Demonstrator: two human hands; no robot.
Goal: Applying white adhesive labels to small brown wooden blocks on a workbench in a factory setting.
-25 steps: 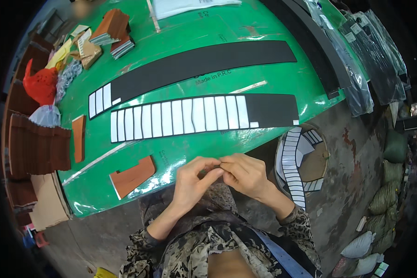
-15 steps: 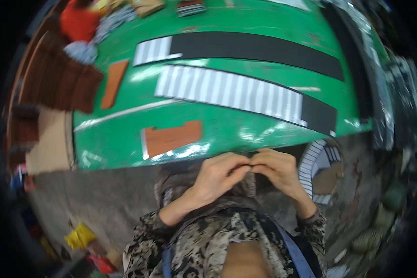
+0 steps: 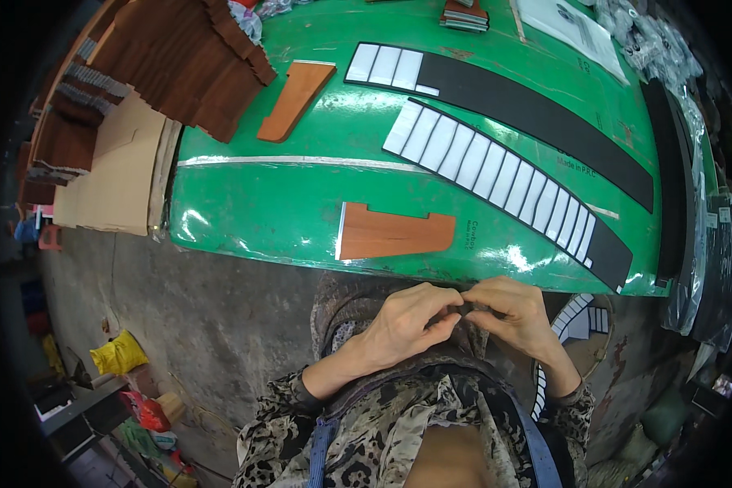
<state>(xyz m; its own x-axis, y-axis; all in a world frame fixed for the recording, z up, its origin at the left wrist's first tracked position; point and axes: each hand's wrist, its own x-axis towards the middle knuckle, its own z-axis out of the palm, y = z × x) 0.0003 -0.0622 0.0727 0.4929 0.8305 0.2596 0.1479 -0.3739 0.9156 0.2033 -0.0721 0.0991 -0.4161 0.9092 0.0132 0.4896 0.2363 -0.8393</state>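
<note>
Head view is showing both hands meeting fingertip to fingertip below the green counter (image 3: 244,203): left hand (image 3: 407,321) and right hand (image 3: 512,313) pinching a small dark piece (image 3: 467,309), likely for close handling; a notched wooden piece (image 3: 390,234) is lying just above.

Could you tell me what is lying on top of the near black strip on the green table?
A row of white rectangular pieces lies along the near black strip, leaving its right end bare. Whatever is beneath them stays covered. The green table lies underneath.
</note>
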